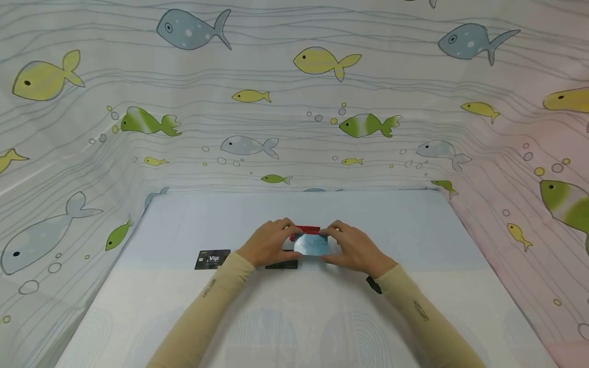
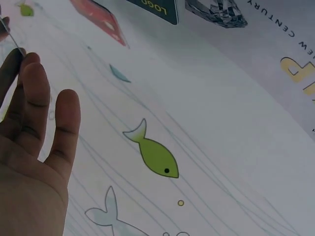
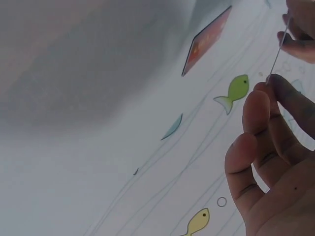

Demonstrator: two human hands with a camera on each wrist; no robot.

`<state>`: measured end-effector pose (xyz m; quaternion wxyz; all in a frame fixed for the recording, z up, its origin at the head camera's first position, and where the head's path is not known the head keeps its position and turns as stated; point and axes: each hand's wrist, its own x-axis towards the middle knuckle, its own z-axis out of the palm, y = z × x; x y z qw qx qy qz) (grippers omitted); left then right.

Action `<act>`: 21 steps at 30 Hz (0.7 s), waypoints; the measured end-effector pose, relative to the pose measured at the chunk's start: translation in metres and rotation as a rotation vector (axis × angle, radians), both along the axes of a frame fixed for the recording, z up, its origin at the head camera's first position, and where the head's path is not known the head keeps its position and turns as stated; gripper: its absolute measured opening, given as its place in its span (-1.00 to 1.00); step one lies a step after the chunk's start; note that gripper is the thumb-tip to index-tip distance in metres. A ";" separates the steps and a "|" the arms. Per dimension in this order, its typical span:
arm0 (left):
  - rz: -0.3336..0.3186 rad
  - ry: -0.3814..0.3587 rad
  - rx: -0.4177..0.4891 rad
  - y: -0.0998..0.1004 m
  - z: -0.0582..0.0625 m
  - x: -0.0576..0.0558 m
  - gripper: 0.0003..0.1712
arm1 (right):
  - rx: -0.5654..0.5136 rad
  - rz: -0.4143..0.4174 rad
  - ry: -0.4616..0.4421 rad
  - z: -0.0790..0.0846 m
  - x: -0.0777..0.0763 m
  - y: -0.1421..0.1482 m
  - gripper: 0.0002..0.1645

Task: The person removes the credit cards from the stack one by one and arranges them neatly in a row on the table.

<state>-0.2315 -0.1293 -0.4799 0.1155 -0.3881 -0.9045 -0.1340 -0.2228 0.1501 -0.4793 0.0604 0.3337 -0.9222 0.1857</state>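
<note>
Left hand (image 1: 267,244) and right hand (image 1: 353,248) pinch blue card (image 1: 311,245) by opposite ends, above table (image 1: 331,301); red card (image 1: 307,229) just beyond (partly hidden). Uneven squeeze could bow or drop it; left hand dipping could nudge black card (image 1: 282,265).

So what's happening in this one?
A person's two hands, the left hand and the right hand, pinch a shiny bluish card between them by its opposite ends, above the table. A red card shows just beyond it, partly hidden. A black Vip card lies off to the left, and another dark card lies by the left hand, partly covered in the head view.
</note>
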 end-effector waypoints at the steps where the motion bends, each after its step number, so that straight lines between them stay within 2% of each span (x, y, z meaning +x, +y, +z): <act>1: 0.001 -0.004 0.003 0.000 0.000 0.000 -0.35 | 0.000 0.003 0.001 0.000 0.000 0.001 -0.28; 5: -0.011 -0.006 0.021 0.001 -0.001 0.002 -0.33 | 0.001 0.010 0.001 0.001 0.002 0.004 -0.30; 15: 0.008 -0.006 0.025 0.006 -0.001 0.008 -0.31 | -0.032 0.022 0.026 0.002 0.005 0.011 -0.34; 21: 0.050 -0.009 -0.019 0.014 -0.002 0.015 -0.34 | -0.020 0.026 0.010 -0.001 0.006 0.014 -0.35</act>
